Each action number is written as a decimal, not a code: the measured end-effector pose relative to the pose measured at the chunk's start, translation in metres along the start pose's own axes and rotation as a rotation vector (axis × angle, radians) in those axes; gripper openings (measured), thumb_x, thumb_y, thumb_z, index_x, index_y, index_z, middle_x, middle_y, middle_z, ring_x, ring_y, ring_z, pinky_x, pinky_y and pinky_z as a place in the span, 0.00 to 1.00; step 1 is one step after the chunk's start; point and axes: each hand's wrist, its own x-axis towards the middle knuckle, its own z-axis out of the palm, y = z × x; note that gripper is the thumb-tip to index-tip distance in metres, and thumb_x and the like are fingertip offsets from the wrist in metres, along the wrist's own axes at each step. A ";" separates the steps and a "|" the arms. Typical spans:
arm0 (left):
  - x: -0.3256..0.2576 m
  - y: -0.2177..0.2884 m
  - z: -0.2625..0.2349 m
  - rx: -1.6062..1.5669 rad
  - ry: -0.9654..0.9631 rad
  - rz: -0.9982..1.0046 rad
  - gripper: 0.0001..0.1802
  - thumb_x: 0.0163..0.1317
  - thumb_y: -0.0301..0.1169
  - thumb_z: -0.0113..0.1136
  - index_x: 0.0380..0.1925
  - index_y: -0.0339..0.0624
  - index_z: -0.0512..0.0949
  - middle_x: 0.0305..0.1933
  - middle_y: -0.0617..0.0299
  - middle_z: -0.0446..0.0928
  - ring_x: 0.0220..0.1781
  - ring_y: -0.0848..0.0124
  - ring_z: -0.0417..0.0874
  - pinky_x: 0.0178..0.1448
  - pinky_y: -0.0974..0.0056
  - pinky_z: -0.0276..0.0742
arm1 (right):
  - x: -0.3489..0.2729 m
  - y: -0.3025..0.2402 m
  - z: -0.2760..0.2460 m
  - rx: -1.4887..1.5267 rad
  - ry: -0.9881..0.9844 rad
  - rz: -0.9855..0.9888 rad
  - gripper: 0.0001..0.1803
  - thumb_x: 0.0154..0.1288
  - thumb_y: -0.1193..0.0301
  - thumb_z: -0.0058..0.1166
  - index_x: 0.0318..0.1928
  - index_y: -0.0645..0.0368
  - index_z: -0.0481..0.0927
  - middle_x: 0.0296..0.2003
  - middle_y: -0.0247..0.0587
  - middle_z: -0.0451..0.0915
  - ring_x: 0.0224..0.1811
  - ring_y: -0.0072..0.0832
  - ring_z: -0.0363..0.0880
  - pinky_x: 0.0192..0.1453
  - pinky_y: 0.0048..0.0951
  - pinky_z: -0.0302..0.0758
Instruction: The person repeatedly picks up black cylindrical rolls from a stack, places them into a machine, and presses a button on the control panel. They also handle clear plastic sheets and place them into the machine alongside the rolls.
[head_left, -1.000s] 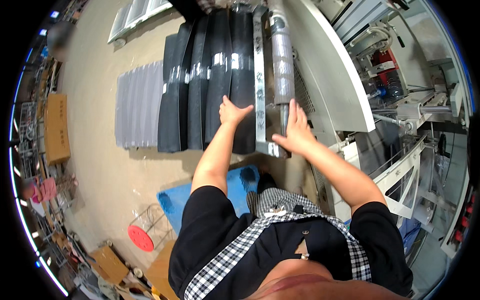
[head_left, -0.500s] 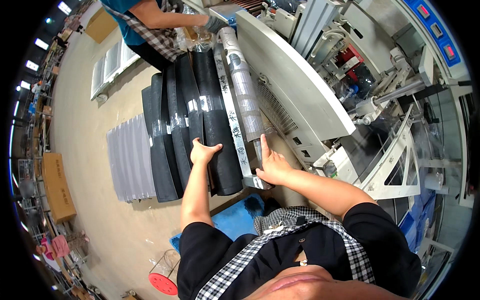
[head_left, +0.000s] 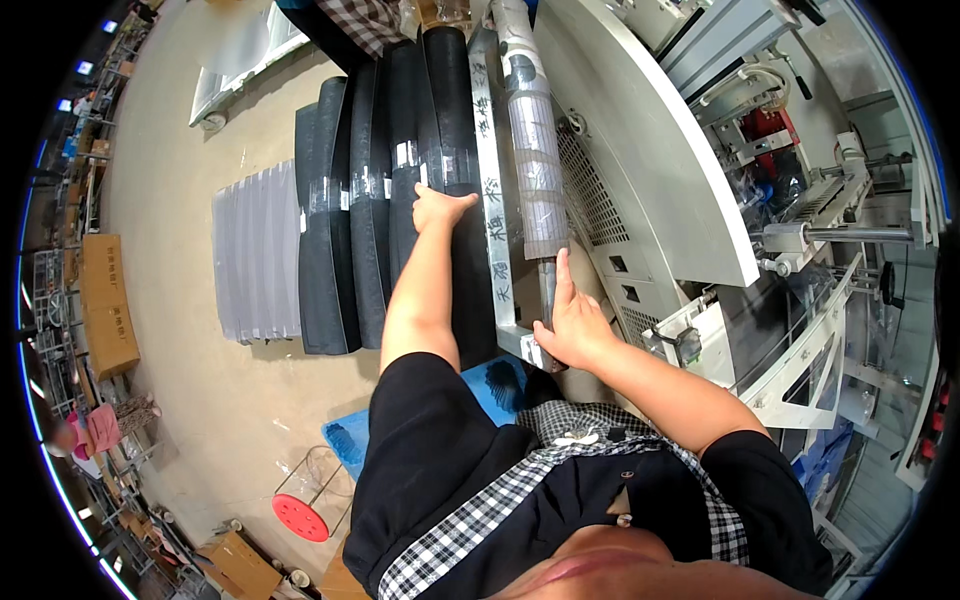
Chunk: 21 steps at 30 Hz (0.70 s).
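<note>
My left hand (head_left: 440, 208) lies on the black rolled sheets (head_left: 466, 260), thumb and fingers spread, near the clear tape around them. Several such dark sheets (head_left: 370, 200) lie side by side to the left, with a stack of grey ridged strips (head_left: 256, 255) beyond. My right hand (head_left: 578, 325) is at the near end of a metal rod (head_left: 546, 290). Its index finger points along the rod toward the end of the plastic-wrapped roll (head_left: 543, 180), with the thumb out near the corner of a metal frame bar (head_left: 495, 215). The right hand's other fingers are partly hidden.
A large off-white machine panel (head_left: 665, 130) borders the roll on the right. A blue mat (head_left: 490, 392) lies by my feet, near a red-topped stool (head_left: 300, 517). Another person's checked apron (head_left: 365, 22) shows at the top. Cardboard boxes (head_left: 108, 305) stand far left.
My left hand has slid farther away along the black rolls. My right hand stays by the rod's near end. The view has shifted, and the other person's hand is out of it.
</note>
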 end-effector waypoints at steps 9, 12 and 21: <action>-0.079 -0.134 -0.085 -0.944 -0.744 0.121 0.48 0.45 0.42 0.74 0.62 0.35 0.60 0.51 0.49 0.76 0.51 0.59 0.79 0.55 0.55 0.76 | 0.004 0.001 0.001 -0.091 -0.059 0.020 0.63 0.55 0.58 0.60 0.69 0.67 0.21 0.52 0.62 0.69 0.53 0.50 0.72 0.64 0.47 0.61; -0.188 -0.208 -0.129 -1.037 -0.825 0.094 0.51 0.40 0.50 0.73 0.63 0.38 0.63 0.55 0.53 0.75 0.55 0.61 0.77 0.60 0.59 0.72 | 0.003 -0.001 0.000 -0.163 -0.086 0.045 0.64 0.55 0.56 0.59 0.69 0.68 0.20 0.53 0.62 0.68 0.55 0.50 0.70 0.66 0.50 0.59; -0.455 -0.242 -0.180 -0.993 -0.750 0.235 0.65 0.27 0.47 0.79 0.66 0.33 0.56 0.62 0.53 0.68 0.63 0.62 0.70 0.67 0.59 0.63 | -0.097 -0.047 -0.034 1.475 -0.477 -0.550 0.60 0.54 0.39 0.59 0.72 0.61 0.43 0.70 0.48 0.52 0.73 0.36 0.48 0.75 0.38 0.46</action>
